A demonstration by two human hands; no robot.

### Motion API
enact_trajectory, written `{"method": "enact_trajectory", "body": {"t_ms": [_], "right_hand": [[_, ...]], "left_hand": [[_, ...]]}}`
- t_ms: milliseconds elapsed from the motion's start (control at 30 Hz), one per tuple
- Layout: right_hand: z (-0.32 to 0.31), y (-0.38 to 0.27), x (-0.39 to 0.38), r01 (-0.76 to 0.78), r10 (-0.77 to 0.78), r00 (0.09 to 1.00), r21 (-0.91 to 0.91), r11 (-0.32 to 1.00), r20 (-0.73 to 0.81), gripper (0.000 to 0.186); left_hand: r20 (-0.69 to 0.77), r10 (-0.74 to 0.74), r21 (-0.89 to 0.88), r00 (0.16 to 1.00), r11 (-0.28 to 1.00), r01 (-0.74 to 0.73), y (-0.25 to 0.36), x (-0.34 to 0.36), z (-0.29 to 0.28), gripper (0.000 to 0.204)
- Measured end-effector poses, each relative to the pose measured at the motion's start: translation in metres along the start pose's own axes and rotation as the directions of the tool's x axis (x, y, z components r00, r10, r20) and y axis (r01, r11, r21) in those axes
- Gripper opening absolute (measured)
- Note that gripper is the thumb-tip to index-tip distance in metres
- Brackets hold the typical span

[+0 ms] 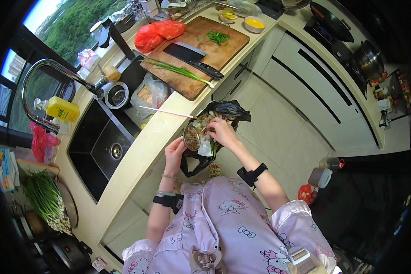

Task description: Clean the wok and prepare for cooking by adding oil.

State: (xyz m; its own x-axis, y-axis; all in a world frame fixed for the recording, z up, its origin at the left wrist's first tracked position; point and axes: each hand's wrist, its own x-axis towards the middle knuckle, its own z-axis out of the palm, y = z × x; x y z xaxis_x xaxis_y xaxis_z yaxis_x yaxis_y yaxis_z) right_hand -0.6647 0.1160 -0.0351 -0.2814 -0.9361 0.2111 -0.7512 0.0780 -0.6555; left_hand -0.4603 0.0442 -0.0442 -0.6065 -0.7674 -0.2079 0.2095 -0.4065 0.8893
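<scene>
In my left hand is a small round glass bowl, tilted, with brownish bits showing through it. The fingers grip its left rim, over an open black garbage bag below the counter edge. My right hand is just right of the bowl, fingers curled and bent inward above the bag; what they pinch, if anything, is hidden. Inside the bag lie food scraps, green stalks and a crumpled white tissue. A pale thin stick, like a chopstick, juts over the counter edge beside the bowl.
A wooden cutting board on the counter bears a black cleaver, scallions and chopped greens. To the left are a dark sink, a curved faucet and a yellow soap bottle. A bowl of yellow liquid stands farther back.
</scene>
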Motion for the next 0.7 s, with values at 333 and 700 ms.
{"method": "enact_trajectory", "body": {"t_ms": [333,700], "right_hand": [[-0.012,-0.041,0.004,-0.337,0.283,0.941,0.517,0.787,0.184,0.016],[-0.006,-0.018,0.008,0.001,-0.002,0.998,-0.015,1.000,-0.059,0.013]], "left_hand": [[0.062,-0.016,-0.142,0.998,0.990,0.025,-0.011,0.003,-0.001,0.028],[0.078,-0.068,-0.272,0.995,0.958,0.087,-0.015,-0.002,-0.007,0.021]]}}
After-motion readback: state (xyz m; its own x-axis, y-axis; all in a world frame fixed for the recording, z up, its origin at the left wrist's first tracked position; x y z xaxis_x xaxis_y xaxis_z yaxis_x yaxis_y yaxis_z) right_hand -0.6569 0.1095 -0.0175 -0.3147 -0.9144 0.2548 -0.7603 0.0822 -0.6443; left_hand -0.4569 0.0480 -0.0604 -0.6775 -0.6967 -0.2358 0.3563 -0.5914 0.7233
